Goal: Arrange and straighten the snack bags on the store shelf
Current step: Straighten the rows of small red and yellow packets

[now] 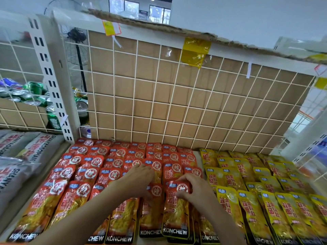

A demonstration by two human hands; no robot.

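— Forearms were seen lowest in view; what was being held?

— One red bag (175,209), in the shelf (19,216) row farthest from the wire grid (177,103), was pinched at its top between thumb and curled fingers of the right hand (192,188). The left hand (139,181) was laid palm-down, fingers loosely together, on the red snack bags (85,167) just beside it.

— How might the step be done well?

— The bag would best be slid square with its neighbours, label up, its top tucked under the row nearer the grid, with those neighbours pinned flat. The yellow snack bags (265,191), toward the grid's right end, should be left undisturbed.

— Were containers noted?

— A cardboard box (26,110) behind the grid's left end was seen filled with drink cans (33,89), mostly green.
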